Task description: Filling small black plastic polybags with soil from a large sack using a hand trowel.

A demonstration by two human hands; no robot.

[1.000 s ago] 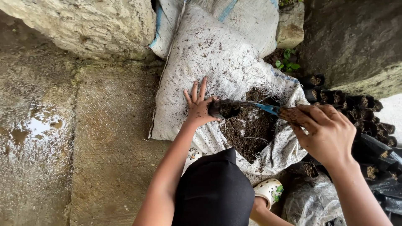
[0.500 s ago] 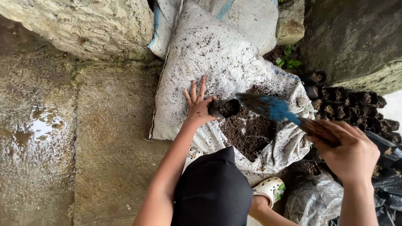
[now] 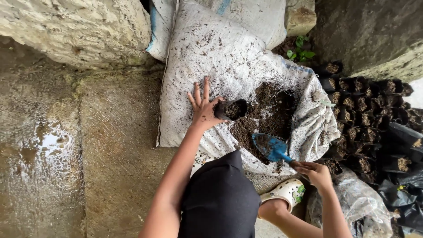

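A big white woven sack (image 3: 229, 61) lies across the wet stone floor (image 3: 101, 145), torn open toward 3 o'clock, with dark soil (image 3: 269, 117) heaped in its mouth. At 3 o'clock from the sack, rows of small black bags (image 3: 365, 114) stand close together, many already showing soil at the top; a few near the lower edge look slack, though it is hard to tell if they are empty. The left hand (image 3: 203, 108) rests on the sack, thumb and palm wrapped around a small black nursery bag (image 3: 231, 109) held on its side, the other fingers spread wide. Its mouth faces the soil, and it seems only partly filled. The right hand (image 3: 315, 172), at 5 o'clock from the soil, has fingers closed around the handle of a blue trowel (image 3: 269, 147), blade lying on the heap.
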